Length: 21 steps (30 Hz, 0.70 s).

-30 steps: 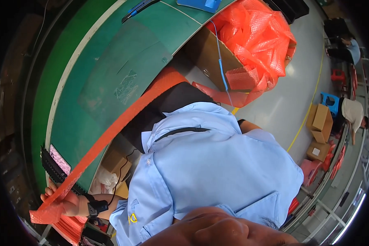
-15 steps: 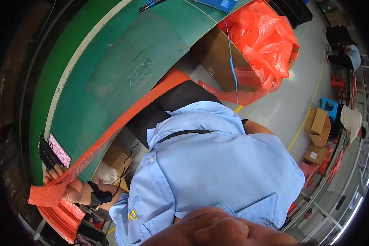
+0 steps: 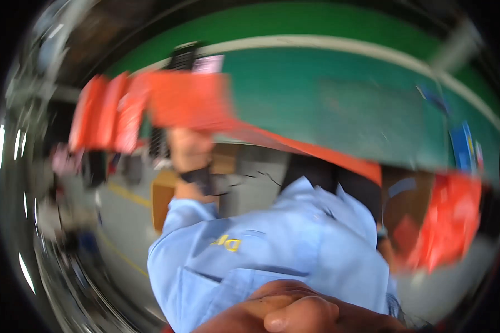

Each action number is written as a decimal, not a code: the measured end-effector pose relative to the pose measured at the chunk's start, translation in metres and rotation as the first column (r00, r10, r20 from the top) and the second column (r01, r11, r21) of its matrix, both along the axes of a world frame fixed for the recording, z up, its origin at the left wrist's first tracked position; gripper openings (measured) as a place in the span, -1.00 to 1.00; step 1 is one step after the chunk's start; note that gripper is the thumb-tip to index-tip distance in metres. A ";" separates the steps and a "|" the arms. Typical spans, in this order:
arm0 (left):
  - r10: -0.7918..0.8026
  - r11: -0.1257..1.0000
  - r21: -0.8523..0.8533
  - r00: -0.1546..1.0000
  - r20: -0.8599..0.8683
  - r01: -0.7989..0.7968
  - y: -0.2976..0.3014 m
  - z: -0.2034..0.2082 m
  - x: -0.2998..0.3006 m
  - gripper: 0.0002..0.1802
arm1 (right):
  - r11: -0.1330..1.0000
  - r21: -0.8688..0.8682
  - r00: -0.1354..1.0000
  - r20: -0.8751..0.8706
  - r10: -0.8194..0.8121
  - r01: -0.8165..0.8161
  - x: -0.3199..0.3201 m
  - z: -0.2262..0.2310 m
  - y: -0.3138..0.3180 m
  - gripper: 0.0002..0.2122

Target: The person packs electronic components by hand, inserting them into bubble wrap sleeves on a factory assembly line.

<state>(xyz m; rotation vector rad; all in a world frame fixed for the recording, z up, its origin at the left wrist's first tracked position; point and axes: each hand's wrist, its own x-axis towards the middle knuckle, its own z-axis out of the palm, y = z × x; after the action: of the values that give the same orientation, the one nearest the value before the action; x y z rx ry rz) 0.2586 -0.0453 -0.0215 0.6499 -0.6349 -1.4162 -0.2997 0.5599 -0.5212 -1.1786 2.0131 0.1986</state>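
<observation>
At the left part of the green bench, my left hand (image 3: 191, 145) is closed on the near edge of a long red bubble wrap strip (image 3: 197, 97). Its fingers are blurred and partly covered by the wrap. From there the strip runs rightward along the bench's front edge to above my lap. A black ridged rack (image 3: 184, 56) and a pink patterned flat piece (image 3: 209, 64) stand just behind the strip. Of my right arm only the wrist with a dark band (image 3: 381, 233) shows, low beside my body; the hand itself is hidden.
Folded red bubble wrap sheets (image 3: 103, 114) hang at the bench's left end. A cardboard box (image 3: 419, 191) with crumpled red bubble wrap (image 3: 450, 222) stands at the right. A blue tray-like object (image 3: 461, 147) lies at the bench's right side. Brown cartons sit below the bench.
The head view has swung left, so the bench now runs across the picture, blurred. My left hand still holds the strip, whose end now spreads in front of the black rack.
</observation>
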 end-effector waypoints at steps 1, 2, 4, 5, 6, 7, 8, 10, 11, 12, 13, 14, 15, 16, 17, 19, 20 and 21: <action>-0.271 0.955 -0.159 0.954 -0.128 0.250 0.010 0.009 -0.003 -0.65 | 0.997 0.075 0.992 -0.126 -0.008 0.018 0.000 -0.012 -0.017 -0.13; -0.276 0.959 -0.081 0.959 -0.068 0.270 0.025 0.025 -0.039 -0.64 | 0.997 -0.023 0.997 -0.037 0.072 -0.073 0.029 -0.014 -0.126 -0.13; -0.264 0.938 -0.221 0.964 0.041 0.266 0.040 0.035 -0.040 -0.62 | 0.944 -0.117 0.951 -0.061 0.302 -0.307 0.019 0.004 -0.267 -0.18; -0.249 0.914 -0.299 0.961 0.120 0.274 0.047 0.035 -0.032 -0.62 | 0.902 -0.143 0.913 -0.085 0.398 -0.407 0.020 0.022 -0.321 -0.20; -0.201 0.924 -0.310 0.974 0.109 0.225 0.047 0.035 -0.029 -0.62 | 0.871 -0.147 0.882 -0.107 0.458 -0.470 0.017 0.034 -0.353 -0.22; -0.201 0.928 -0.301 0.975 0.090 0.219 0.048 0.035 -0.027 -0.61 | 0.840 -0.147 0.852 -0.125 0.508 -0.522 0.015 0.046 -0.379 -0.24; -0.225 0.927 -0.293 0.972 0.067 0.235 0.046 0.034 -0.024 -0.61 | 0.820 -0.144 0.831 -0.146 0.536 -0.554 0.015 0.054 -0.396 -0.27; -0.263 0.923 -0.281 0.964 0.037 0.262 0.042 0.031 -0.020 -0.60 | 0.796 -0.132 0.804 -0.173 0.569 -0.591 0.018 0.067 -0.411 -0.31; -0.219 0.936 -0.274 0.975 0.034 0.220 0.042 0.027 -0.014 -0.60 | 0.791 -0.122 0.797 -0.180 0.577 -0.600 0.024 0.078 -0.410 -0.33; -0.192 0.946 -0.263 0.981 0.025 0.192 0.042 0.022 -0.011 -0.60 | 0.797 -0.105 0.799 -0.188 0.571 -0.595 0.024 0.088 -0.400 -0.35; -0.193 0.953 -0.238 0.981 0.007 0.189 0.042 0.016 -0.014 -0.61 | 0.821 -0.072 0.815 -0.193 0.546 -0.567 0.016 0.094 -0.370 -0.37; -0.205 0.955 -0.232 0.976 -0.070 0.184 0.045 0.015 -0.008 -0.60 | 0.848 -0.034 0.835 -0.196 0.514 -0.530 0.008 0.099 -0.334 -0.39; -0.198 0.970 -0.170 0.970 -0.144 0.173 0.051 0.006 0.000 -0.63 | 0.878 0.006 0.861 -0.196 0.470 -0.478 0.007 0.110 -0.292 -0.41; -0.194 0.945 -0.270 0.981 -0.010 0.184 0.047 0.002 0.008 -0.63 | 0.913 0.061 0.891 -0.197 0.408 -0.404 0.004 0.117 -0.236 -0.43; -0.243 0.922 -0.309 0.970 0.013 0.235 0.042 -0.011 0.024 -0.64 | 0.939 0.118 0.919 -0.200 0.341 -0.323 0.006 0.126 -0.178 -0.45; -0.236 0.927 -0.285 0.970 0.060 0.244 0.042 -0.022 0.046 -0.60 | 0.961 0.228 0.959 -0.200 0.203 -0.156 0.029 0.145 -0.072 -0.49; -0.289 0.937 -0.202 0.957 0.014 0.285 0.035 -0.025 0.059 -0.56 | 0.957 0.282 0.971 -0.199 0.135 -0.075 0.047 0.156 -0.022 -0.50; -0.298 0.941 -0.159 0.954 0.025 0.298 0.030 -0.017 0.046 -0.57 | 0.945 0.327 0.977 -0.204 0.063 0.007 0.065 0.169 0.014 -0.52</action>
<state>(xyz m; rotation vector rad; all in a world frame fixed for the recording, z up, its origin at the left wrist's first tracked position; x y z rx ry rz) 0.3044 -0.0149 -0.0386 0.4369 -0.8669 -1.6241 -0.2351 0.5736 -0.3520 -1.0077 2.0447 0.6718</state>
